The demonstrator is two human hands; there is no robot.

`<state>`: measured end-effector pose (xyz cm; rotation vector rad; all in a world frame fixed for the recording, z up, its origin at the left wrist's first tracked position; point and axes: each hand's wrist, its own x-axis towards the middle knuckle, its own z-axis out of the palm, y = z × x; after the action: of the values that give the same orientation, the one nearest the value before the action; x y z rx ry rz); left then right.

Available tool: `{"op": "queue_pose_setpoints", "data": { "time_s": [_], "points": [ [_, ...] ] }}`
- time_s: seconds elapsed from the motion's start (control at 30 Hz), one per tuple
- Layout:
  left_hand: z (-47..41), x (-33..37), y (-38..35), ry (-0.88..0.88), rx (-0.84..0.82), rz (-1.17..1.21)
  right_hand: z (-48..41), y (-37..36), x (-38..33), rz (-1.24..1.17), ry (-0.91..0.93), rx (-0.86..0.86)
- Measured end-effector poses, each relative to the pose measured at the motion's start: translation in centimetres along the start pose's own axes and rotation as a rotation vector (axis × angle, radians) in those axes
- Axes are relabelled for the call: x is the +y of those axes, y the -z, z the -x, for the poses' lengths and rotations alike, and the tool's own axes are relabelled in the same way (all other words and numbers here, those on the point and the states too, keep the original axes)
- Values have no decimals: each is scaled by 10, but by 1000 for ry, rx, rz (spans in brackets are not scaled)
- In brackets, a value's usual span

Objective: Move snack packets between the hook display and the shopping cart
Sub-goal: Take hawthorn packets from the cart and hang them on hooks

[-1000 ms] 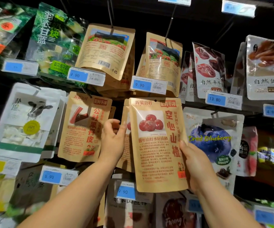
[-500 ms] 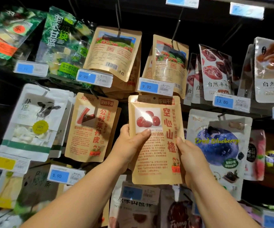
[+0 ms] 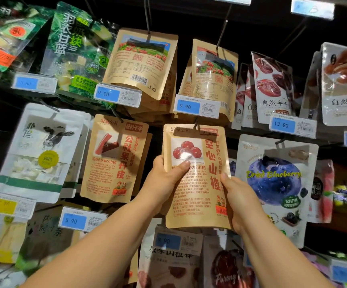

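A kraft-paper hawthorn snack packet (image 3: pixel 197 190) with red fruit pictured on it is held up against the hook display. Its top edge sits at a black hook (image 3: pixel 195 124) in the middle row. My left hand (image 3: pixel 164 179) grips its left edge, thumb across the front window. My right hand (image 3: pixel 240 201) grips its lower right edge, with the fingers behind the packet. The shopping cart is out of view.
Neighbouring packets hang close on both sides: a kraft fruit-leather packet (image 3: pixel 114 161) to the left, a dried blueberry packet (image 3: pixel 272 183) to the right. Kraft packets (image 3: pixel 141 61) and price tags (image 3: pixel 196 106) hang just above. More packets (image 3: pixel 168 265) hang below.
My left hand moved from behind the packet to gripping its left edge with the thumb in front. Both hands lifted the packet so its top reaches the hook.
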<state>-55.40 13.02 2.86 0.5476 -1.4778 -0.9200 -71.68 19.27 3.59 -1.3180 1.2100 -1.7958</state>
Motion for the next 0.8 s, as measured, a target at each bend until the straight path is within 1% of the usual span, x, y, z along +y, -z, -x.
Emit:
{"op": "queue_pose_setpoints", "data": {
  "time_s": [0.2, 0.47, 0.6, 0.67, 0.7, 0.77, 0.8],
  "points": [
    [-10, -9, 2, 76, 71, -104, -21, -5, 15, 85, -65, 21],
    [-28, -28, -2, 104, 139, -157, -38, -15, 27, 158, -118, 33],
    [-31, -29, -4, 126, 199, -201, -40, -17, 28, 209, -142, 23],
    [-29, -28, -5, 105, 234, -221, -40, -17, 31, 268, -106, 43],
    [-26, -26, -6, 75, 259, -251, -39, -16, 33, 325, -59, 58],
    [-19, -25, -9, -24, 327, -401, -34, -13, 37, 419, 46, 101],
    [-14, -23, -12, -88, 362, -502, -29, -11, 37, 415, 83, 124]
  ]
}}
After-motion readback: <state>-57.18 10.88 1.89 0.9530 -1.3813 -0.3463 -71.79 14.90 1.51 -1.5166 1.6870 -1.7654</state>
